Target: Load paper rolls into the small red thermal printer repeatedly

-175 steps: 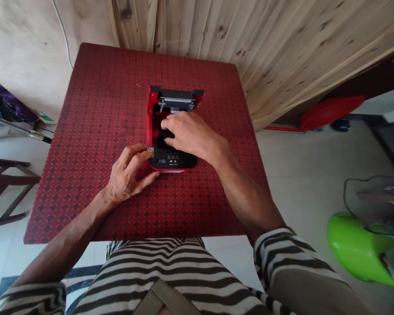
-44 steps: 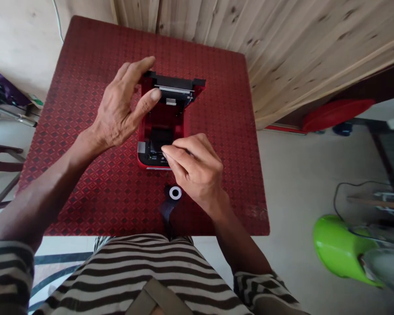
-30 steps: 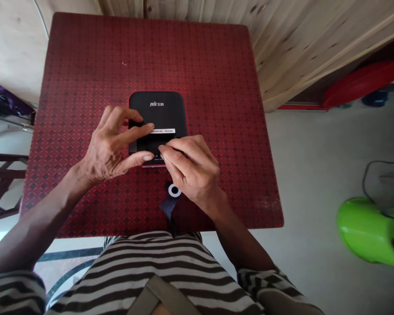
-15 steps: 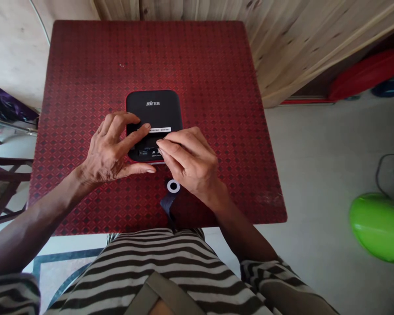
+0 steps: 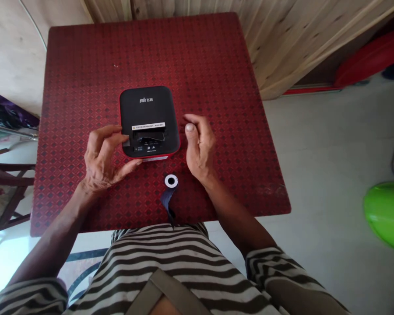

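Note:
A small black printer (image 5: pixel 147 109) with red sides lies on the table, a white label strip across its top. Below that label, a dark flap or strip (image 5: pixel 151 136) stands partly raised out of a slot. At the printer's left front corner is my left hand (image 5: pixel 105 155), fingers on the left edge and thumb against the front side. A small grey piece (image 5: pixel 126 141) shows by its fingertips. My right hand (image 5: pixel 200 146) is apart from the printer, to its right, fingers loosely bent, thumb raised, nothing visible in it. Nearer me sits a roll (image 5: pixel 175 178) with a dark strip trailing from it.
The red patterned table (image 5: pixel 230 183) carries all of this. Wooden panelling (image 5: pixel 216 6) stands behind it. On the left is a wooden chair (image 5: pixel 9 192); a green rounded object (image 5: pixel 387 214) is on the floor at right.
My right hand has left the printer's slot and moved right. My left hand has shifted from the printer's top to its left edge. The slot area is now uncovered, and the view has tilted slightly.

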`<state>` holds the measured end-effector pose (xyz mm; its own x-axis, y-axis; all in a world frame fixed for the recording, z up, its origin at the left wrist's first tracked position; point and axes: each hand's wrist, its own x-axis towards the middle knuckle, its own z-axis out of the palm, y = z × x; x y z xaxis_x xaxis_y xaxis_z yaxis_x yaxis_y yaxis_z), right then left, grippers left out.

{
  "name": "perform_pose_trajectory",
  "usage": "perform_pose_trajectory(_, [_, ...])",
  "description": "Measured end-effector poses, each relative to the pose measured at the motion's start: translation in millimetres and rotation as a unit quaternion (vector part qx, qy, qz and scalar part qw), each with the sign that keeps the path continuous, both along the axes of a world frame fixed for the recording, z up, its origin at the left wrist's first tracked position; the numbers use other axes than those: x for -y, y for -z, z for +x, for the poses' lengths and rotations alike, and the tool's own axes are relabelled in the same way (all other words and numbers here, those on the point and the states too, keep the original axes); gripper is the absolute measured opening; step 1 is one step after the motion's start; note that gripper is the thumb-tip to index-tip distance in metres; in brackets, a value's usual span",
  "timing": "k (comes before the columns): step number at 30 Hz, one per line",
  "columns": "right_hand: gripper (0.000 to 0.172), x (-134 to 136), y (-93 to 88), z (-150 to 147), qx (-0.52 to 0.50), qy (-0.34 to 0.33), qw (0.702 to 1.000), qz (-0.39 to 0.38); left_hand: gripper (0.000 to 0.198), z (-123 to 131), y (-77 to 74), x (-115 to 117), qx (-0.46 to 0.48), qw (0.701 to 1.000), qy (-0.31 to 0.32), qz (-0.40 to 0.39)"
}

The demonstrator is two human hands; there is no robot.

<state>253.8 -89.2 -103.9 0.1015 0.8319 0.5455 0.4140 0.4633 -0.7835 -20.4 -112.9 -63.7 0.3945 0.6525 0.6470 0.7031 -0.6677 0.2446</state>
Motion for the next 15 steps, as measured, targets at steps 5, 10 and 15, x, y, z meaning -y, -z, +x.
perform_pose_trajectory(5, [0.043, -5, 15.8, -10, 0.008, -0.046, 0.999, -0.006, 0.057, 0, 11.5, 4, 0.013, 1.0, -0.005, 0.017])
perform_pose_trajectory(10, [0.052, -6, 17.0, -9, 0.023, -0.057, 0.998, -0.023, 0.06, 3, 16.1, 1, 0.018, 0.999, -0.014, 0.04])
perform_pose_trajectory(15, [0.055, -8, 18.3, -7, 0.014, -0.066, 0.997, -0.045, 0.059, 4, 16.7, 0, 0.021, 0.999, -0.019, 0.035])
